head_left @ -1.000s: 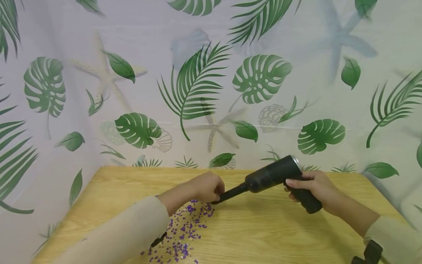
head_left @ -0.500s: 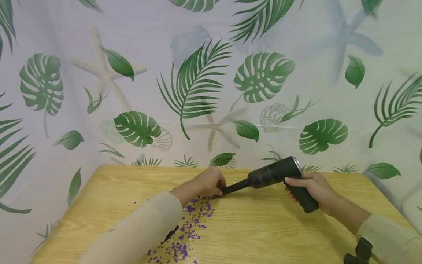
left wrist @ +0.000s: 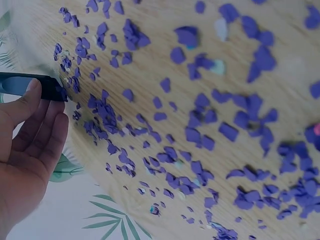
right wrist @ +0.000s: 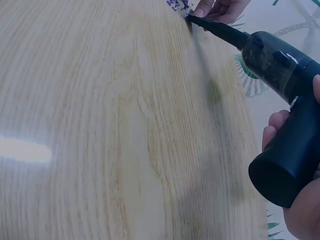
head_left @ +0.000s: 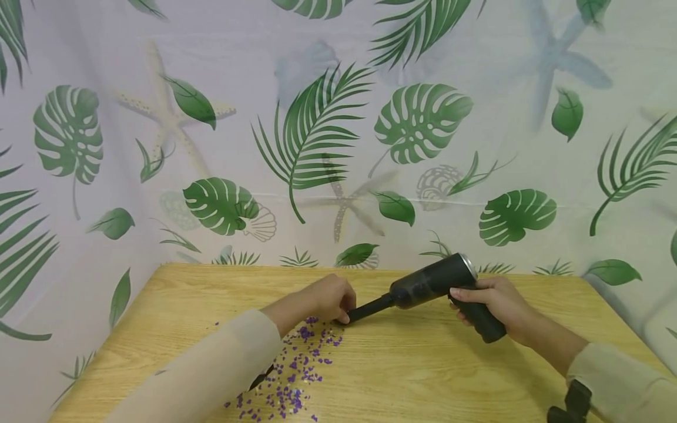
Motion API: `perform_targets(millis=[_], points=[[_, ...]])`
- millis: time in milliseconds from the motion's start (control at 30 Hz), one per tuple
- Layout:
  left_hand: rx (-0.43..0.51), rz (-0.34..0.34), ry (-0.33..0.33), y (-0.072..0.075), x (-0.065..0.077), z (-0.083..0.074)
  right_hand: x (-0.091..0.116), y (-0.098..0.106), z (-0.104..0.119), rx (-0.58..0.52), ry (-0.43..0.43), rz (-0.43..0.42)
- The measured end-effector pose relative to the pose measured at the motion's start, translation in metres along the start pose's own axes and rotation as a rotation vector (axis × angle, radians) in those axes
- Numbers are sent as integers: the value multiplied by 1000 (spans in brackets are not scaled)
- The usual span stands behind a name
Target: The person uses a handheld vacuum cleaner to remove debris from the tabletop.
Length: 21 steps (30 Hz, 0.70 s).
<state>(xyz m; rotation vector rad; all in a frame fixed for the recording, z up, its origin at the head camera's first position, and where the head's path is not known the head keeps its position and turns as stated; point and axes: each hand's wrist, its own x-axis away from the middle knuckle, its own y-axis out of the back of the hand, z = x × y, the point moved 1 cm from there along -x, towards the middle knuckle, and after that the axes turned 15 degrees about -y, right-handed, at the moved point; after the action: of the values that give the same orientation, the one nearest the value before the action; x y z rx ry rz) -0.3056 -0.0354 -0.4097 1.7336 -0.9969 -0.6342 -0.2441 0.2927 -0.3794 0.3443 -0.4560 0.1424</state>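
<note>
A black handheld vacuum cleaner [head_left: 431, 283] slants over the far part of the wooden table. My right hand [head_left: 505, 305] grips its handle, fingers wrapped round it. My left hand [head_left: 332, 298] pinches the end of its slim nozzle [head_left: 372, 307] between thumb and fingers. In the left wrist view, the nozzle tip [left wrist: 55, 89] sits right at the edge of many purple scraps [left wrist: 105, 112] scattered over the wood. Dark bits show inside the vacuum's see-through dust cup [right wrist: 272, 60] in the right wrist view.
The wooden table [head_left: 449, 376] ends at a leaf-patterned backdrop [head_left: 317, 147]. Purple scraps [head_left: 291, 399] run from below the nozzle toward the near edge, partly behind the left sleeve [head_left: 211, 358]. A few pale and pink bits lie among them.
Both hands and the nozzle went slightly right and up half a second ago, then came back left and down. The left hand's fingers now sit on the nozzle's end.
</note>
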Motion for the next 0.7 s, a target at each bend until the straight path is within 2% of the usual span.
perform_targets(millis=[367,533,700], points=[[38,41,-24,-3,11,-2,0,-4,-5,13,8,27],[22,60,-53,-4,16,-3,1,-9,-7,-4,39,67],[54,71,-80,-4,25,-5,3,-14,-8,-8,41,102]])
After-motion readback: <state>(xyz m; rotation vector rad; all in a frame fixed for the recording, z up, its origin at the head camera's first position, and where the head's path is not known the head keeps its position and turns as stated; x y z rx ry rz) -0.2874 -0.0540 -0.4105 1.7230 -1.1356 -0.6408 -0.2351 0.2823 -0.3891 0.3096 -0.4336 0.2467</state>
